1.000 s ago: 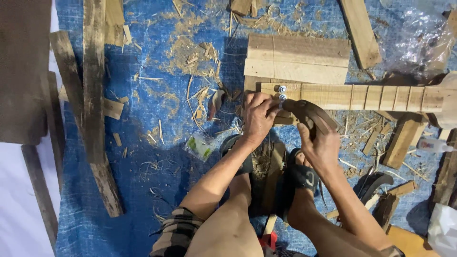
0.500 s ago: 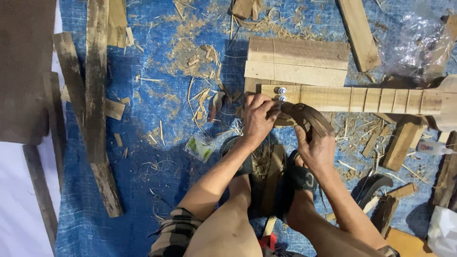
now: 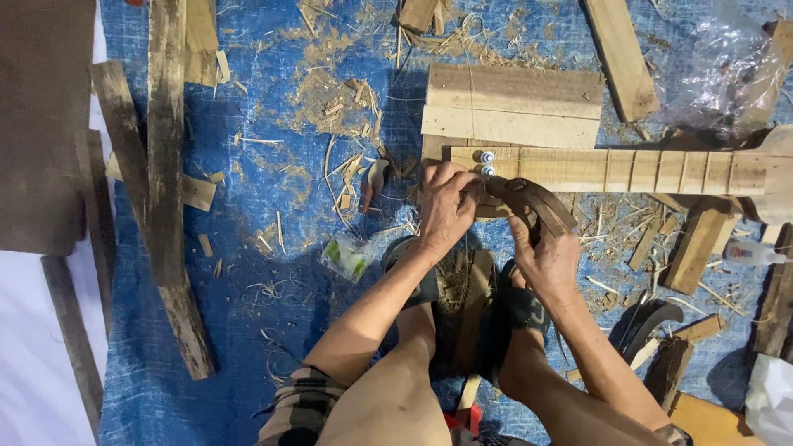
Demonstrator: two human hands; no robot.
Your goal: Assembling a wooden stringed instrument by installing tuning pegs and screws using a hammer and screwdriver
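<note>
Pale wood is what I'm working on: a long notched neck piece (image 3: pixel 611 169) lies across the blue tarp (image 3: pixel 273 272) toward three o'clock, its near end resting by my feet on a short wooden block (image 3: pixel 471 289). My left hand (image 3: pixel 446 206) is closed over that near end, fingers curled beside two small white pegs (image 3: pixel 486 163) standing out of it. My right hand (image 3: pixel 545 256) is wrapped around a dark curved strip (image 3: pixel 529 202), which touches the neck's end just at my left fingertips. I judge the strip thin, light and somewhat springy, best pinched near its middle where the curve is widest; the neck looks stiff and solid, safe to hold by its flat sides. At twelve o'clock sits a wide plank (image 3: pixel 512 103); shavings (image 3: pixel 339 91) scatter toward eleven. A dark curved blade (image 3: pixel 648 318) lies at four o'clock, long weathered boards (image 3: pixel 165 149) at nine.
</note>
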